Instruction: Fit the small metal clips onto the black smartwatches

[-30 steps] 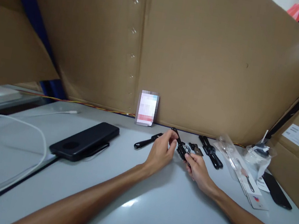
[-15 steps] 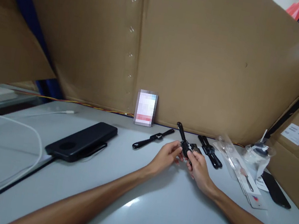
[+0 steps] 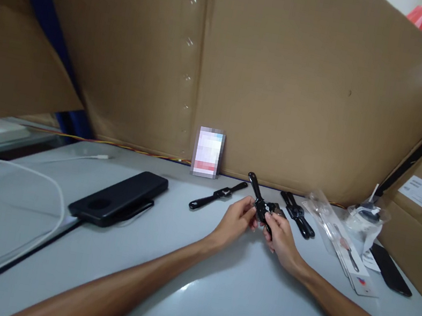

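Observation:
Both hands are on one black spokeshave (image 3: 257,188), tilted so that one handle points up and away. My left hand (image 3: 235,219) is closed with thumb and fingers at the middle of its body, part of which they cover. The near handle is gripped by my right hand (image 3: 282,236), whose thumb lies on top beside the body. To the left on the table lies another spokeshave (image 3: 206,201). Just beyond my right hand, a couple more spokeshaves (image 3: 297,213) lie together.
On the left of the grey table (image 3: 157,279) lie a black power bank (image 3: 122,197) and a white cable (image 3: 61,197). A blurred screen (image 3: 207,152) leans on the cardboard (image 3: 289,84). To the right are packaged items (image 3: 345,252), a bagged cup (image 3: 363,220) and a black phone (image 3: 391,270).
The view has shifted slightly. Both hands stay on the spokeshave, with only small movements of my left fingers at its body.

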`<state>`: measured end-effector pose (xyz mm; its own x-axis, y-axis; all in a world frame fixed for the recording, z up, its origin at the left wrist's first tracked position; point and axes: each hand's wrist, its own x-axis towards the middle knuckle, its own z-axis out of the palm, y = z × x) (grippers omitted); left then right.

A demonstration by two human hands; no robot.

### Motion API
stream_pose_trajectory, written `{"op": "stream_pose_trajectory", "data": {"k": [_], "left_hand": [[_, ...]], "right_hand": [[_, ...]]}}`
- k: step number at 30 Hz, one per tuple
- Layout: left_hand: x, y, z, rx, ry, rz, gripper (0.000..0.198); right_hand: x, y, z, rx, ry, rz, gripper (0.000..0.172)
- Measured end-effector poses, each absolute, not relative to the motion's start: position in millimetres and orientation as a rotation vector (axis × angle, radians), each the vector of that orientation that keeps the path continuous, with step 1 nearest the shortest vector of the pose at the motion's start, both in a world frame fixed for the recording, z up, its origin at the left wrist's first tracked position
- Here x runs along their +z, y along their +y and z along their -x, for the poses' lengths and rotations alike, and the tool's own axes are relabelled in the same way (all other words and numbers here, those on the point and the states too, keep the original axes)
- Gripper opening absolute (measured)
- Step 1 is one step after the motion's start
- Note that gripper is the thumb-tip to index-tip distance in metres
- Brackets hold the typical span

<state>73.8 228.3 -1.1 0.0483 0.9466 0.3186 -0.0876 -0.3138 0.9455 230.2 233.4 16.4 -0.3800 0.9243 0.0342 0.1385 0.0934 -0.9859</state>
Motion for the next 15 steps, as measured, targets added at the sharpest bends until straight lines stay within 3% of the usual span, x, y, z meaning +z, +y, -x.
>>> {"op": "stream_pose_trajectory", "data": {"k": [15], "left_hand": [[-4.7,228.7,-75.7,1.505,1.01,-1.456,0.024]], "right_hand": [[17.6,231.8,-230.6,1.375,-1.635,1.044,0.048]]}}
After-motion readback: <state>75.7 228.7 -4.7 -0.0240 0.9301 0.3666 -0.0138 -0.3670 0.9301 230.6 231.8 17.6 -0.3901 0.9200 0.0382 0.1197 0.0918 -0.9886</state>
